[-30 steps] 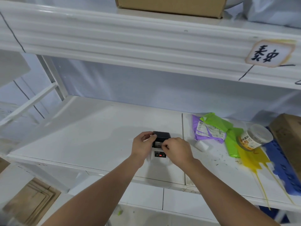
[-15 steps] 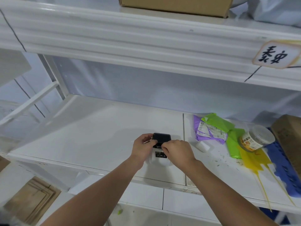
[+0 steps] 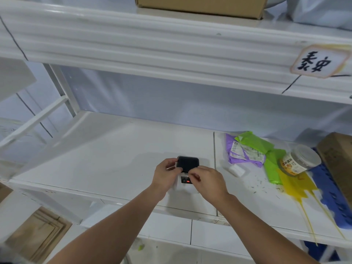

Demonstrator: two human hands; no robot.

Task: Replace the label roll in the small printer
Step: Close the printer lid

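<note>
Bare shelf point(image 3: 106, 149) left of hand-held printer point(image 3: 187, 169).

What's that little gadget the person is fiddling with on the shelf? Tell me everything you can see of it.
The small printer is a compact white box, plastic by its look, with a dark, rounded lid at its far end. Its front panel shows a small red light. It sits on the white shelf near the front edge. The left hand grips its left side and the lid's corner; the right hand pinches at the lid's near edge. Whether the lid is fully shut is unclear.
</note>
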